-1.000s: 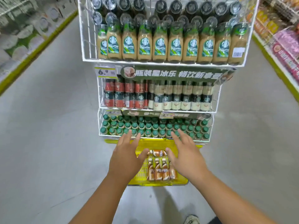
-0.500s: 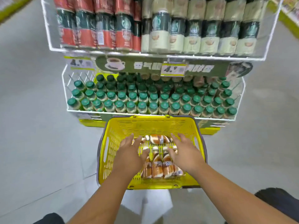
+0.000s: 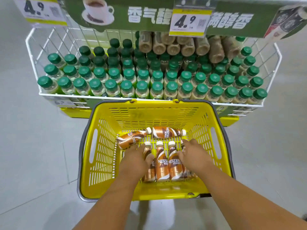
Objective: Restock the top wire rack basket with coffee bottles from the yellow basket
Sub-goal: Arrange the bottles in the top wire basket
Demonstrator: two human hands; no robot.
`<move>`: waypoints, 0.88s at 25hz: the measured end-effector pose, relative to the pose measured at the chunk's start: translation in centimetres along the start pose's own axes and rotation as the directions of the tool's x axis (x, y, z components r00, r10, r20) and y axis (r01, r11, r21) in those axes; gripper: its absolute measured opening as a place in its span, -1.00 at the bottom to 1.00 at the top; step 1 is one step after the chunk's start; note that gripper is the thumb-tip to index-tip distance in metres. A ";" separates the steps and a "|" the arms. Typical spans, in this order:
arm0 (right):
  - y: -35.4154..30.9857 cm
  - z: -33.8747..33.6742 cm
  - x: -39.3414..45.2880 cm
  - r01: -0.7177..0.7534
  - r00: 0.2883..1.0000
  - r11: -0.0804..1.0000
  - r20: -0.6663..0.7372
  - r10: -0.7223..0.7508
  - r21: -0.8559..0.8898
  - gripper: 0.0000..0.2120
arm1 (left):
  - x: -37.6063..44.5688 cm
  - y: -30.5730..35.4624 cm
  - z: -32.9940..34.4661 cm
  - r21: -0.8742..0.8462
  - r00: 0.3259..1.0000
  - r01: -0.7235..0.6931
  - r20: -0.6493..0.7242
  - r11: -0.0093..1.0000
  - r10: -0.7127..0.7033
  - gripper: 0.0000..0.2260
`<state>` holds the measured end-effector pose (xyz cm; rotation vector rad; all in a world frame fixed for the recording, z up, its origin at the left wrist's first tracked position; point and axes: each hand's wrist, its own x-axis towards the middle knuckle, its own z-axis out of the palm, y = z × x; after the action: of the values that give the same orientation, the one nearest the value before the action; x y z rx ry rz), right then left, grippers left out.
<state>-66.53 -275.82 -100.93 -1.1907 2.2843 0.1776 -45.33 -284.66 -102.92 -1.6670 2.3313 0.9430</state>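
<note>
— Where are the coffee bottles (image 3: 162,163)?
— Lying in the yellow basket (image 3: 103,146), labelled NESCAFE, under both hands; two more just beyond the fingertips.
— The hands?
— Left hand (image 3: 134,161) and right hand (image 3: 193,156) rest on bottles, fingers hidden; grip unclear.
— Above?
— Price tag (image 3: 189,20) reads 4.9.

Yellow basket (image 3: 103,163) on the floor at my 12 o'clock, plastic lattice walls, grey handles folded down. Inside, brown Nescafé coffee bottles (image 3: 162,165) with white caps: four side by side, caps toward 12; two more (image 3: 166,132) lie crosswise beyond them, nearly end to end.
</note>
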 end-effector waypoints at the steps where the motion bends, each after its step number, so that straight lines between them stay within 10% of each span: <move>1: 0.2 0.5 0.4 -0.022 1.000 1.000 0.020 0.022 0.006 -0.42 | 0.3 0.0 0.4 -0.029 0.999 0.027 0.021 0.999 -0.026 -0.40; 11: 1.2 2.7 2.3 -0.177 0.984 0.976 0.045 0.173 0.125 -0.71 | 2.8 -0.6 1.7 -0.070 0.957 0.212 0.215 0.975 -0.193 -0.33; 22: 1.0 4.6 3.6 -0.235 0.942 0.951 0.289 0.172 0.200 -0.52 | 3.6 -2.1 3.2 -0.028 0.861 0.393 0.362 0.919 -0.357 -0.49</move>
<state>-67.03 -276.10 -106.84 -0.7587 2.1173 0.1355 -45.63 -286.27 -107.89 -1.7301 1.6748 1.1702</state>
